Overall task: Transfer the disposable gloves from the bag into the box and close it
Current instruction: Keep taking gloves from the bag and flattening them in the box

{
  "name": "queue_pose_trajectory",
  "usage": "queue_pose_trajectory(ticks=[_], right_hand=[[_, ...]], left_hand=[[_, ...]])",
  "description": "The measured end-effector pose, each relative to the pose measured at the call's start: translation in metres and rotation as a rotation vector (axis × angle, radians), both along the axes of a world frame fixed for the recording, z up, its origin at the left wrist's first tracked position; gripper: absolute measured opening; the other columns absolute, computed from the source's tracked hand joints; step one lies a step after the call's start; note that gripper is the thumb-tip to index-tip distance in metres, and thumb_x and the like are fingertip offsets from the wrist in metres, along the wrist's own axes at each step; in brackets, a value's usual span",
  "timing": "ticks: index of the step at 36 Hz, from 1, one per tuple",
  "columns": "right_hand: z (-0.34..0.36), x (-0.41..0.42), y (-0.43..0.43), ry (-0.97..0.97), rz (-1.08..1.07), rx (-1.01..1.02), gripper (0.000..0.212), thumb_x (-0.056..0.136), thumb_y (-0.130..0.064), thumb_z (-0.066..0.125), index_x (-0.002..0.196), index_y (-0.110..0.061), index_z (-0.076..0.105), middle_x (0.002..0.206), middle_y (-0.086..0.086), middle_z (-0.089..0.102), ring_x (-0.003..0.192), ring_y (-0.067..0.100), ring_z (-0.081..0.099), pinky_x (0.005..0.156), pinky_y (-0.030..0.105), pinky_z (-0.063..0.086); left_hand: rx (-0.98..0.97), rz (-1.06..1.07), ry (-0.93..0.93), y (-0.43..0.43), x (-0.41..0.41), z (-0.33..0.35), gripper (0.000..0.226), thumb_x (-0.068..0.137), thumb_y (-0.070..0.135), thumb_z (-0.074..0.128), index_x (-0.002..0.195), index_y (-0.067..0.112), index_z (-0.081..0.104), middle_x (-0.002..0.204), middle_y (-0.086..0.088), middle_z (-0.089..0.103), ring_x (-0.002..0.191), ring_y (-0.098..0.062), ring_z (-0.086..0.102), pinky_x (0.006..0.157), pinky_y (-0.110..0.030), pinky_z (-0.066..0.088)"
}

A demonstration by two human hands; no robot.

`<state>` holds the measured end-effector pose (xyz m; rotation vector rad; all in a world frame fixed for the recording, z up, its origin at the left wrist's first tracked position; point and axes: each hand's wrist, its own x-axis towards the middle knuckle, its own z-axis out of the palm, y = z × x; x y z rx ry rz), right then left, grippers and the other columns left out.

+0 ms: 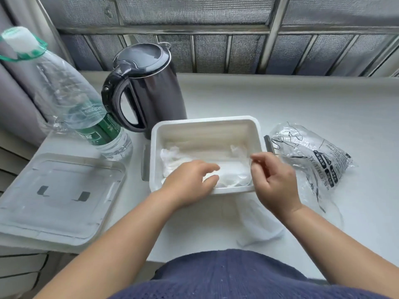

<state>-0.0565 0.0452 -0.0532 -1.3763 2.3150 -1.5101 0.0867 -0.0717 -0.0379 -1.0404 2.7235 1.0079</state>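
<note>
Box lengthwise left-right — left hand fingers curled on gloves, right hand perhaps pinching

The box is finished in white; the gloves are translucent white. Black print is carried on the clear bag. The kettle is black. A green label is fitted to the clear bottle. The desk is white.
</note>
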Motion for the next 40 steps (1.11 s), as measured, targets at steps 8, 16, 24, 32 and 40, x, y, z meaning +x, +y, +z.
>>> queue_pose_trajectory(ticks=[8,16,24,32,40], right_hand=[[-0.017,0.003,0.037,0.068,-0.074,-0.086,0.027,0.083,-0.011,0.043,0.085,0.007,0.064,0.069,-0.004,0.052,0.063,0.0,0.042,0.067,0.0,0.033],[-0.047,-0.005,0.055,-0.048,0.011,0.385,0.026,0.086,-0.015,0.049,0.101,-0.003,0.066,0.093,0.01,0.068,0.087,0.02,0.061,0.077,0.019,0.038],[-0.063,-0.017,0.059,-0.082,0.029,0.908,0.023,0.093,-0.031,0.048,0.094,-0.014,0.063,0.099,0.007,0.062,0.096,0.03,0.057,0.078,0.036,0.047],[0.008,0.001,0.04,-0.678,0.122,0.207,0.027,0.09,-0.012,0.056,0.065,-0.015,0.046,0.053,-0.012,0.039,0.049,0.002,0.035,0.048,0.015,0.03],[0.053,0.0,-0.003,-0.905,0.026,-0.104,0.021,0.094,-0.026,0.052,0.074,-0.02,0.048,0.071,-0.001,0.047,0.065,0.012,0.042,0.06,0.028,0.035]], left_hand=[[-0.566,-0.006,0.189,0.01,-0.002,-0.015,0.038,0.09,0.037,0.033,0.064,0.017,0.053,0.055,0.0,0.052,0.051,-0.028,0.053,0.04,-0.027,0.03],[-0.524,0.0,0.127,0.017,-0.007,-0.024,0.067,0.08,0.056,0.004,0.075,0.018,0.058,0.073,0.002,0.058,0.075,-0.025,0.057,0.054,-0.032,0.037],[-0.543,0.001,0.057,0.017,-0.008,-0.024,0.066,0.085,0.057,0.008,0.075,0.017,0.06,0.076,-0.001,0.062,0.076,-0.026,0.057,0.055,-0.031,0.033],[-0.158,0.046,-0.003,0.008,-0.015,-0.013,0.033,0.093,0.046,0.039,0.07,0.029,0.055,0.079,0.009,0.061,0.082,-0.019,0.055,0.067,-0.033,0.044],[1.019,0.184,0.462,0.003,-0.025,0.026,0.07,0.076,0.077,0.043,0.118,0.024,0.063,0.111,0.004,0.069,0.103,-0.015,0.064,0.087,-0.031,0.05]])
